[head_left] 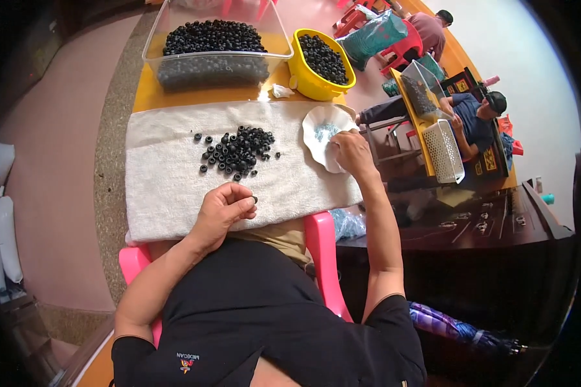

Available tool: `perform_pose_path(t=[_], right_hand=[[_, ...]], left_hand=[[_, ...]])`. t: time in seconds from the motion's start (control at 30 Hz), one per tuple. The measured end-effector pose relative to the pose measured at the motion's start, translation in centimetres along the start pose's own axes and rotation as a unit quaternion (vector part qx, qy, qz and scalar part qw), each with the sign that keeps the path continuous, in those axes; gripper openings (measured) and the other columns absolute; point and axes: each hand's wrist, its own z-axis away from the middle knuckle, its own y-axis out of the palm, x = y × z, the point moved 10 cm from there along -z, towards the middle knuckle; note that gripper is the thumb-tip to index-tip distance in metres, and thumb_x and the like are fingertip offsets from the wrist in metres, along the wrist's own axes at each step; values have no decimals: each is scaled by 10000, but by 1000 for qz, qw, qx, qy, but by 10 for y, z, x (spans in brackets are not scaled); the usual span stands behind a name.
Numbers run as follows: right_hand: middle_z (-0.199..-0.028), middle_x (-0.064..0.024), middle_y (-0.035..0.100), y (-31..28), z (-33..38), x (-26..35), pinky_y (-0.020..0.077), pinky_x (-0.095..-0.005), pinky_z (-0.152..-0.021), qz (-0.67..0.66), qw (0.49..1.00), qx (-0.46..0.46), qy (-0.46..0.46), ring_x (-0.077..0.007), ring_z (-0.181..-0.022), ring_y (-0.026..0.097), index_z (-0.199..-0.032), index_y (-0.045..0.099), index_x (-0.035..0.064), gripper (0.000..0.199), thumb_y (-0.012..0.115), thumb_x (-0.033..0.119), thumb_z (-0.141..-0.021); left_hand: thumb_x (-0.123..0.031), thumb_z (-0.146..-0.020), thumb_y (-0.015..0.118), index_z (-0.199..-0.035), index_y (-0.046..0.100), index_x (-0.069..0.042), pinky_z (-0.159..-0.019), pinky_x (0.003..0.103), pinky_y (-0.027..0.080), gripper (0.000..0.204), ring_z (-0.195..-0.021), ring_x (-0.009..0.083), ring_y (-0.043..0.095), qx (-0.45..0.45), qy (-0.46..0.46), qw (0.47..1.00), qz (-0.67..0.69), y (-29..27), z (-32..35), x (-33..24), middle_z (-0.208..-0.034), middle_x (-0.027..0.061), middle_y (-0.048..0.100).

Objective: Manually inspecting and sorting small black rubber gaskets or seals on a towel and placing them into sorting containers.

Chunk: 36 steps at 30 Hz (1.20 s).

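My left hand [224,209] is closed in a pinch at the near side of the white cloth [168,187], with a small black ring-shaped part [255,199] at its fingertips. Beyond it lies a loose pile of black ring-shaped parts [242,149], several of them scattered at its edges. At the right, my right hand [353,152] reaches into a white scalloped dish [314,119] that holds small pale-blue pieces [326,131]. Its fingers are bent together over the dish, and their tips are hidden, so what they grip does not show.
Behind the cloth stand a clear plastic bin [213,68] and a yellow basin [297,72], both filled with black parts. A crumpled tissue [281,91] lies between them. Pink chair arms [326,258] flank me. To the right, a person [474,119] sits at another table beside a white perforated basket [442,151].
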Motion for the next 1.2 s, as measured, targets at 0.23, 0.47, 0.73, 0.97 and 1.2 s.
perform_pose_path(t=[0.23,0.47,0.73,0.97,1.2], right_hand=[[-897,-169,697,8,-6,0,491,-417,-863,-6,999,44,-12,-355,-909,618,-845,734,40,191,557,51,-772],[-796,-245,656,7,-14,-10,513,-462,-763,-50,997,47,32,-415,-799,653,-771,704,16,153,576,100,-764],[-767,-227,667,12,-18,-16,527,-442,-741,-40,994,78,69,-384,-768,675,-777,712,22,141,620,121,-738],[-781,-162,685,-9,-7,-22,530,-385,-709,-71,996,-20,44,-315,-763,673,-790,710,18,129,671,107,-704],[-881,-160,640,-34,11,-1,533,-336,-689,-176,978,-112,0,-270,-764,668,-970,638,-17,139,592,50,-857]], left_hand=[[-71,-913,656,-1009,589,-27,-775,292,568,125,-825,128,648,-5,-7,1000,9,0,1,1,-903,56,649],[-78,-912,661,-1018,585,-35,-779,292,569,137,-828,126,648,3,-4,1000,7,1,1,1,-907,53,648],[-83,-903,674,-1010,586,-37,-784,295,574,146,-824,126,649,4,-3,1000,-5,1,0,1,-907,52,647],[-70,-892,690,-989,609,-24,-736,257,564,134,-789,108,644,-1,1,1000,18,3,1,-1,-880,52,659],[-74,-912,658,-997,593,-36,-777,281,566,113,-817,117,643,4,-2,1000,-4,1,2,0,-898,48,647]])
